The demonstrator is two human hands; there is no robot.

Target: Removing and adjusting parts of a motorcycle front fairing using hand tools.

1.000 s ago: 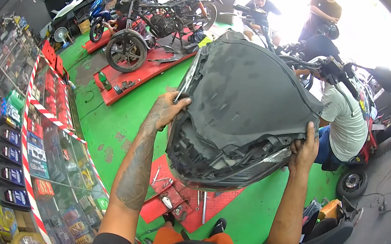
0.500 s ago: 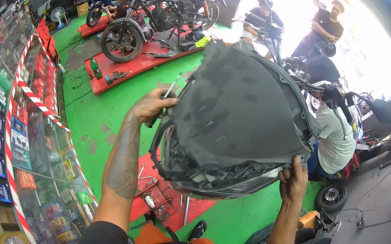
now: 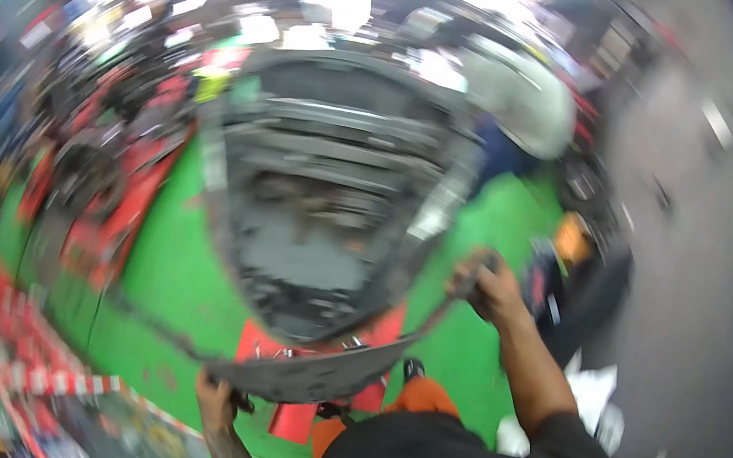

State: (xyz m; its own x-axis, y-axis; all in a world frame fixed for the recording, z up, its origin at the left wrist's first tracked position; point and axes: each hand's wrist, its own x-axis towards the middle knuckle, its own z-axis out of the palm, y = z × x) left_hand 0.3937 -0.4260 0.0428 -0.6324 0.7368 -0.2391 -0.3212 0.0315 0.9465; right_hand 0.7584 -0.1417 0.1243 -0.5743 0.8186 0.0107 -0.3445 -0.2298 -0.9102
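Note:
A black curved plastic panel is held in front of my body, seen nearly edge-on. Its right arm is gripped by my right hand, with the fingers closed round the end. My left hand is closed on the panel's lower left edge; a small dark item beside those fingers is too blurred to name. Just beyond the panel stands a large dark vehicle front, tapering toward me. Light strips line its sides, and its inner parts show through a wide opening. Motion blur hides fine detail.
A red work platform with motorcycle parts stands at left on the green floor. Red-and-white striped edging crosses the lower left. Beyond the vehicle front, a person in a pale shirt is bent over. Tools lie on a red mat.
The view has swung round. The panel has gone from lying face-up over the vehicle front to nearly edge-on near my body, uncovering the inner parts. Both hands still grip it.

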